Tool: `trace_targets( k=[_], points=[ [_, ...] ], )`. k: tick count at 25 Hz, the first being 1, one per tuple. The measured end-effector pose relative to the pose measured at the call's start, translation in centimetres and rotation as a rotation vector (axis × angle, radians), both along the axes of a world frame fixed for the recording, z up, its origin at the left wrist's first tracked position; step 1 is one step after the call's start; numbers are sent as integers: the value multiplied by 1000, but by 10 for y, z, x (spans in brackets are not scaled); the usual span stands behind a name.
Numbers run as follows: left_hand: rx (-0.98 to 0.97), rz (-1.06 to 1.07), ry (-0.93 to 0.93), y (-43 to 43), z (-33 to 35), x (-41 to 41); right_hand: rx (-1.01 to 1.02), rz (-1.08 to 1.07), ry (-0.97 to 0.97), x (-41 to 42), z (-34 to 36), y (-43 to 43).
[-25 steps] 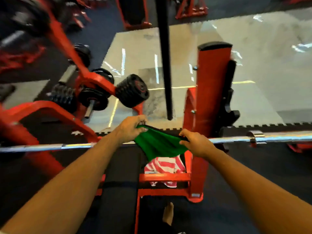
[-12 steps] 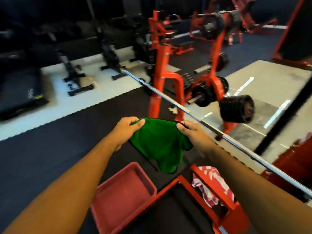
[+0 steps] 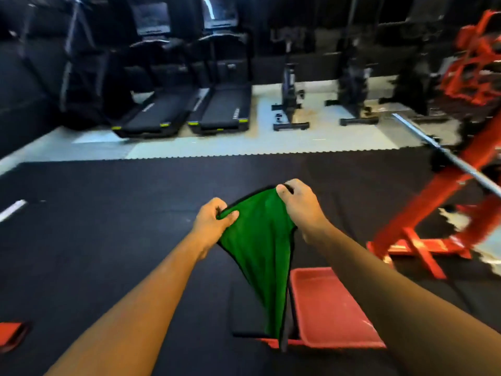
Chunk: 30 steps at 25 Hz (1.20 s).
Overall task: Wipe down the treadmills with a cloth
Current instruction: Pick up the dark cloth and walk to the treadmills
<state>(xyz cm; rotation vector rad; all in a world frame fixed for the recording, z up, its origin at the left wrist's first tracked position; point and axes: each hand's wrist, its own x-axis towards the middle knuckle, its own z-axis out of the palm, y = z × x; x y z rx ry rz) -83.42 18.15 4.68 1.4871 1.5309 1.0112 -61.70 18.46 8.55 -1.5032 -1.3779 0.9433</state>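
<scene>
A green cloth (image 3: 260,240) hangs in front of me, stretched between both hands. My left hand (image 3: 211,223) pinches its left top corner. My right hand (image 3: 301,207) grips the right top corner, slightly higher and farther out. Two black treadmills stand side by side at the far wall, the left treadmill (image 3: 154,115) and the right treadmill (image 3: 225,109), each with a dark console above. Both are several steps away across the black floor mat.
A red tray (image 3: 330,310) lies on the floor under my right forearm. A red rack (image 3: 444,213) with a steel barbell (image 3: 444,156) stands at the right. Exercise bikes (image 3: 290,104) stand right of the treadmills. A small red object (image 3: 10,332) lies at the lower left.
The view has swung left, away from the red rack and weight plates, so the treadmills now lie straight ahead. Both hands still hold the green cloth, now hanging longer.
</scene>
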Motion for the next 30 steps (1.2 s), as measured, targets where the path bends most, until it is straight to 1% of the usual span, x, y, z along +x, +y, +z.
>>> trace_targets(
  k=[1,2,3,4,6,9,11,14,16,19,21,23,24,27,28,29,30],
  points=[
    [25,69,21,6,1,-41,24,29,-148,-41,-3,11],
    [39,146,14,12,5,-80,31,63,-239,-80,-5,21],
    [48,218,-11,18,10,-116,22,93,-263,-116,-6,31],
    [44,267,-45,25,16,-151,-6,119,-249,-149,-6,42],
    [22,265,-114,40,23,-206,-99,179,-127,-210,-3,63],
    [51,157,-155,63,31,-256,-185,264,7,-288,-4,92],
    [56,117,-138,83,35,-282,-239,319,108,-337,-4,116],
    [-22,103,-115,127,32,-323,-382,349,366,-394,-1,167],
    [-54,92,-52,164,26,-351,-445,409,511,-420,2,208],
    [-41,133,37,236,14,-386,-465,442,573,-455,-1,287],
    [10,199,99,295,12,-407,-451,459,493,-477,-1,350],
    [63,260,114,355,16,-428,-354,517,318,-496,6,411],
    [88,276,98,381,19,-439,-269,537,200,-502,10,438],
    [108,279,-15,458,35,-467,69,589,-183,-520,14,528],
    [103,279,-55,486,39,-479,134,629,-241,-529,12,562],
    [96,278,-98,514,42,-492,134,690,-233,-537,7,594],
    [87,276,-141,542,44,-506,74,754,-158,-547,2,625]
  ],
)
